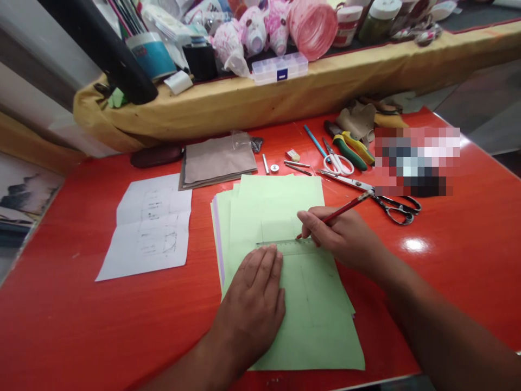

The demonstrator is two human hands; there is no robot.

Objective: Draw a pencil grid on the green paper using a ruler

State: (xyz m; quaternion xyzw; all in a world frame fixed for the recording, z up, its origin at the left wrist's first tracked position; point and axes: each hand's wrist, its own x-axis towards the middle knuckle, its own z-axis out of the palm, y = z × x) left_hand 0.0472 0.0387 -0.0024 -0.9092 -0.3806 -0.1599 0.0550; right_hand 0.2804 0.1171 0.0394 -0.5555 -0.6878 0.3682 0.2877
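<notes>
Green sheets of paper (260,206) lie stacked on the red table, with thin pencil lines on the top one. Across the top sheet lies a clear ruler (285,246). My left hand (254,304) rests flat on the paper, its fingertips on the ruler's left part and its thumb a little apart. In my right hand (337,236) is a dark red pencil (349,205), tilted up to the right, its tip at the ruler's upper edge. The right fingers hide part of the ruler's right end.
A white sketched sheet (152,225) lies left on the red table (81,309). Behind the green paper are brown sheets (217,160) and an eraser (292,156). White scissors (338,163), pliers (350,149) and large scissors (366,190) lie right. Jars line the back shelf (223,106).
</notes>
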